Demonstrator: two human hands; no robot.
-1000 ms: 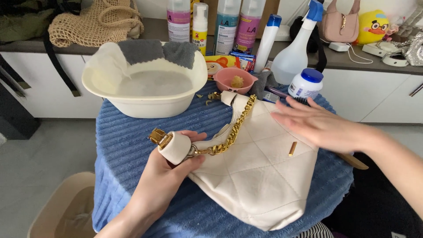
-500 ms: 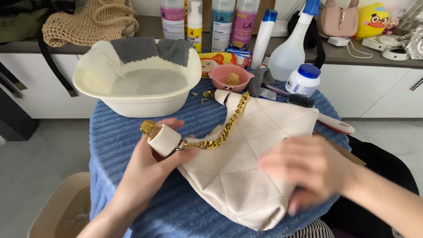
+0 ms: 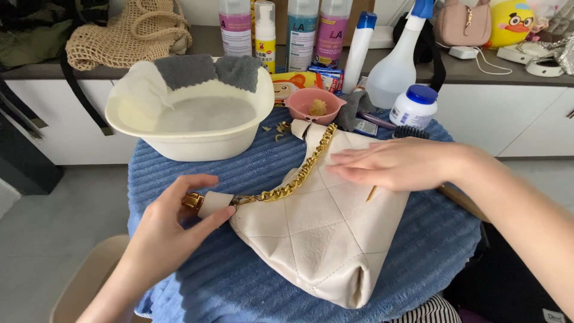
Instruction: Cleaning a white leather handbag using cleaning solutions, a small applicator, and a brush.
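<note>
Lying across a blue-covered round table [image 3: 179,179], a cream quilted bag [image 3: 317,239] rests with its base toward 5 o'clock and its gold chain [image 3: 299,173] running from 12 o'clock down toward 9. The left hand [image 3: 164,230] pinches the cream strap end [image 3: 214,204] between thumb and fingers, at 9 o'clock from the bag, with a gold clasp [image 3: 192,200] showing beside it. Half a second ago this hand held the strap end higher; now it sits lower, close to the table. The right hand [image 3: 394,164] lies flat and open, fingers together, palm down on the bag's upper part, fingertips pointing toward 9 o'clock. Half a second ago it was a blur over the bag's lower right; a second ago it lay near the upper right corner. The bag has shifted, its base now tipped nearer the table edge. Beyond the bag at 11 o'clock stands a cream basin [image 3: 197,140] with a grey cloth [image 3: 209,69] over its rim. At 12 o'clock sits a pink bowl [image 3: 314,107], and at 1 o'clock a white jar [image 3: 412,107] with a blue lid, beside a brush [image 3: 409,131].
</note>
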